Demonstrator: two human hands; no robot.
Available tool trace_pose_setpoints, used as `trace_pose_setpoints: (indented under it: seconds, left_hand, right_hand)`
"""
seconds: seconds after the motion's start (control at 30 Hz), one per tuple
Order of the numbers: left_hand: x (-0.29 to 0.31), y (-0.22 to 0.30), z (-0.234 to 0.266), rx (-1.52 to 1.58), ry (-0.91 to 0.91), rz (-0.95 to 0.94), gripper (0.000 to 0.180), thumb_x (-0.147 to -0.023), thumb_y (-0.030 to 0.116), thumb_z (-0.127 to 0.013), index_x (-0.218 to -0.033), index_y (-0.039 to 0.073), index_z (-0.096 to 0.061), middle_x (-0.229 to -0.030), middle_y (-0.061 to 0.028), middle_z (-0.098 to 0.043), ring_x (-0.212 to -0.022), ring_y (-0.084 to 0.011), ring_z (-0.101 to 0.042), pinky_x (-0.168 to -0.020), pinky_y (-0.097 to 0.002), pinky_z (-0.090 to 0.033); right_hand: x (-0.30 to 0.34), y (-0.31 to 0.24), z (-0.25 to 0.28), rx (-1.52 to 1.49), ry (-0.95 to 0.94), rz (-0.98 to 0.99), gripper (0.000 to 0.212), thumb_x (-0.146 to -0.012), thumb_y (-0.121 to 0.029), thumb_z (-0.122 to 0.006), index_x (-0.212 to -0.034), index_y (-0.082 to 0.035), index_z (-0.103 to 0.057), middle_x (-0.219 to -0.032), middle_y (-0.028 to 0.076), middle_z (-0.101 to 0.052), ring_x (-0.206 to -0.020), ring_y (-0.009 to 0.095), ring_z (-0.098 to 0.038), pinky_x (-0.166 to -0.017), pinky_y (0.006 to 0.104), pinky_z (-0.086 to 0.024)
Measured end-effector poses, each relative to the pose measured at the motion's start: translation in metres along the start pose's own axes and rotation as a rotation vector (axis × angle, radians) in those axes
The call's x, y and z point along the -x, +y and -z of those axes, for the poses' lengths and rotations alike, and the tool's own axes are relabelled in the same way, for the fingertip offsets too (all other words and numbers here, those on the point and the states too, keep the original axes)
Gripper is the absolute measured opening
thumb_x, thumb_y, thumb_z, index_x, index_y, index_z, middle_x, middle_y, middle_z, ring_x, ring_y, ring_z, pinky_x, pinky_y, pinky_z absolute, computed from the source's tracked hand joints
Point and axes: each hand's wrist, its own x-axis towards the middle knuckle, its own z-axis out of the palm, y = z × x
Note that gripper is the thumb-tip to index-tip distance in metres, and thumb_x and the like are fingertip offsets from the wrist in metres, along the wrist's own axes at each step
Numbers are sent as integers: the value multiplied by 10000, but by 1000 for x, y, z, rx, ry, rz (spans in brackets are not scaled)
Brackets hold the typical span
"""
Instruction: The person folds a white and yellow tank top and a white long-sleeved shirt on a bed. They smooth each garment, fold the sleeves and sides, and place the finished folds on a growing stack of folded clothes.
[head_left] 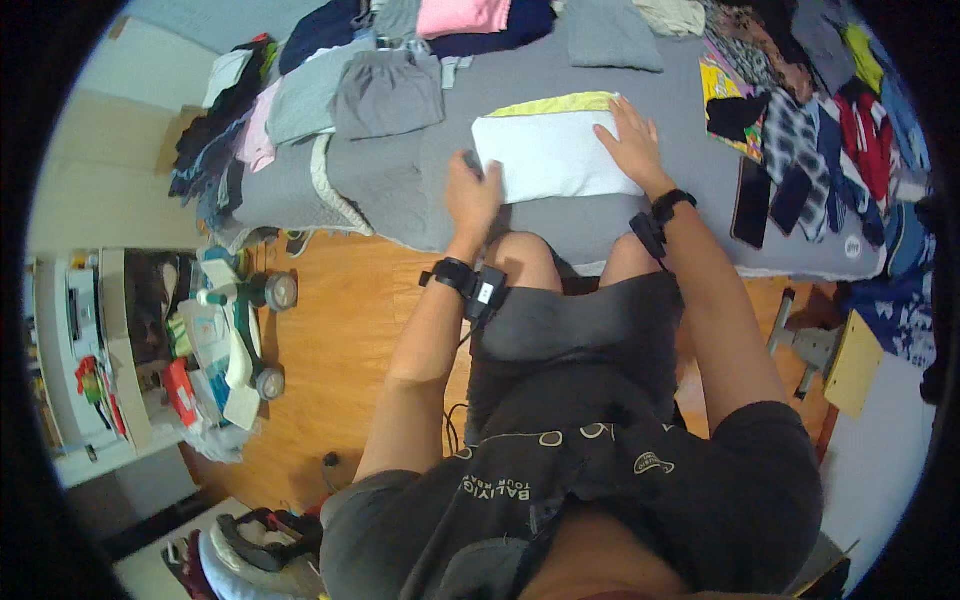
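Note:
A white folded piece of cloth (560, 155), with a yellow layer (550, 104) showing along its far edge, lies flat on the grey-covered bed in front of me. At its left edge is my left hand (471, 196), thumb and fingers apart, gripping nothing that I can see. My right hand (634, 148) rests on the cloth's right end with its fingers spread. Whether the cloth is a garment or a towel I cannot tell. Each wrist wears a black strap with a small dark device.
Folded grey shorts (388, 95) and other clothes lie at the far left, with a pink folded garment (463, 16) behind. A dark phone (751, 203) and a heap of mixed clothes (800, 150) are on the right. A wheeled toy (243, 340) stands on the wooden floor.

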Motion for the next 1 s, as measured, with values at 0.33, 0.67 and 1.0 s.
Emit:
trace_pose_setpoints:
  seconds: [0.33, 0.67, 1.0]
  left_hand:
    - [-3, 29, 12, 199, -274, -83, 841, -817, -35, -664, -1538, 54, -240, -1453, -182, -461, -1312, -314, -464, -956, -359, -497]
    - [27, -4, -3, 1143, -76, 534, 385, -893, 324, -768, -1116, 64, -590, -949, -38, -590, -853, -147, -518, -767, -308, -450]
    - [30, 17, -33, 1118, -473, 637, 465, -953, 268, -697, -1330, 80, -499, -1250, -89, -537, -1137, -234, -539, -1019, -398, -472]
  right_hand:
    - [17, 12, -2, -48, 78, 25, 750, -915, -517, -616, -1453, -27, -435, -1481, 178, -468, -1409, 333, -385, -1175, 507, -243]
    - [39, -6, -10, -112, 115, 75, 756, -868, -549, -660, -1430, -75, -486, -1458, 144, -489, -1376, 316, -413, -1170, 510, -224]
    - [32, 8, -13, -191, 83, 49, 593, -943, -497, -576, -1393, -112, -540, -1416, 110, -533, -1341, 286, -448, -1143, 467, -273]
